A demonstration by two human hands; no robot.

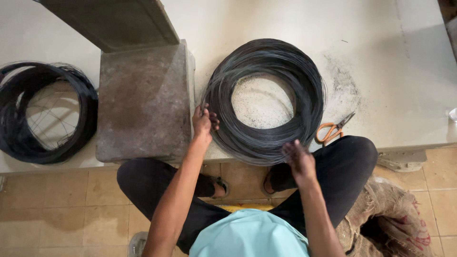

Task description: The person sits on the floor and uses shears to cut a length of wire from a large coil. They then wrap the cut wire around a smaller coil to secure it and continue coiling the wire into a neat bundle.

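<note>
The left hand (203, 123) grips the left rim of the dark wire coil (304, 85) at frame centre, while the blurred right hand (298, 159) touches its lower rim, grasp unclear.

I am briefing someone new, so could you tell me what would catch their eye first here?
A big coil of dark wire lies mid-platform, the left hand gripping its left edge, the right hand on its near rim. Orange-handled scissors lie right of it; a second coil lies far left.
</note>
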